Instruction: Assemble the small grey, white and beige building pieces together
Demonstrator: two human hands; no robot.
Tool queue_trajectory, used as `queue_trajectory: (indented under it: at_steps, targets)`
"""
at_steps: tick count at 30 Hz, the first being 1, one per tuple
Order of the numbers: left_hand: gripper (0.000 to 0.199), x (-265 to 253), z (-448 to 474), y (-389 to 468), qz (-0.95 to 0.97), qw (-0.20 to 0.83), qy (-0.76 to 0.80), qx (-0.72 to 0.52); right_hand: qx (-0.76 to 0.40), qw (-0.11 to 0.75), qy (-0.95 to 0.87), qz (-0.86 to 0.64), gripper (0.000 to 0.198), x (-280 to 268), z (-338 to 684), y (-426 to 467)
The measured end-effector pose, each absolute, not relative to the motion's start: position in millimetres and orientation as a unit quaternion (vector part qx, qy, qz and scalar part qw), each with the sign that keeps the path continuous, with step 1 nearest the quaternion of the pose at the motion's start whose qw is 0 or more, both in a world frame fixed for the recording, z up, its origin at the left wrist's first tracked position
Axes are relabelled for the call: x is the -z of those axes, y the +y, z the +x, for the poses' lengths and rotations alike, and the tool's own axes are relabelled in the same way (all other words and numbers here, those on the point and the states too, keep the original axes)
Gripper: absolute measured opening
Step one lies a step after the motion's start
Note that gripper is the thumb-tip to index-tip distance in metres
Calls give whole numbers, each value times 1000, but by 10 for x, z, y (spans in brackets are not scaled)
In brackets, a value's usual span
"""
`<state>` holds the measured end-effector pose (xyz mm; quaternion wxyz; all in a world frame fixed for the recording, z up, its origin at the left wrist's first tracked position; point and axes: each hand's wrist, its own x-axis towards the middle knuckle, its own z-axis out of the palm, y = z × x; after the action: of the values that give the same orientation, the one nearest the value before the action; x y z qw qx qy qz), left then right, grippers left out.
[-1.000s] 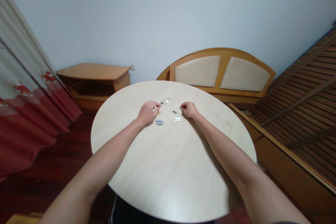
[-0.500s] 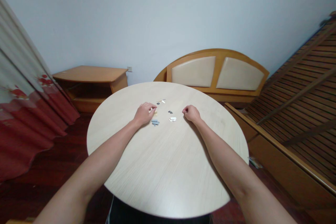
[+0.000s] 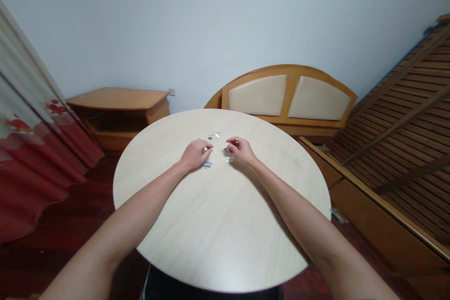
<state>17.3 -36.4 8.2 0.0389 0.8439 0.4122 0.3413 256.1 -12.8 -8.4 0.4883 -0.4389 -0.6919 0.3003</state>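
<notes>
On the pale round table, my left hand [image 3: 197, 154] rests with its thumb and forefinger curled close together. Whatever may lie between those fingertips is too small to make out. Just below them sits a little group of grey-blue pieces [image 3: 207, 164]. My right hand [image 3: 242, 151] reaches in from the right, thumb and forefinger apart, over small dark pieces [image 3: 225, 150] that it partly covers. White pieces [image 3: 229, 160] lie under its near side, blurred. Farther back are a small dark piece [image 3: 210, 138] and thin, light, stick-like pieces [image 3: 215, 134].
The round table [image 3: 225, 225] stands in front of me. Beyond it are a wooden cabinet [image 3: 119, 98] at the left and a padded headboard [image 3: 258, 96] against the wall. A curtain [image 3: 45, 150] hangs left; wooden slats [image 3: 404, 112] lean at the right.
My right hand has moved left to the dark pieces, and its fingers have opened. My left hand has shifted slightly; the tan pieces beside it are now hidden.
</notes>
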Motion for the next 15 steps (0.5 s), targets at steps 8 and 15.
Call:
queue_trajectory:
  at_steps: [8, 15]
  targets:
    - [17, -131, 241, -439, 864, 37, 386, -320, -408, 526, -648, -370, 41, 118, 2215, -239]
    - [20, -125, 226, -420, 854, 33, 407, -322, -276, 502, -724, -385, 31, 103, 2241, -327]
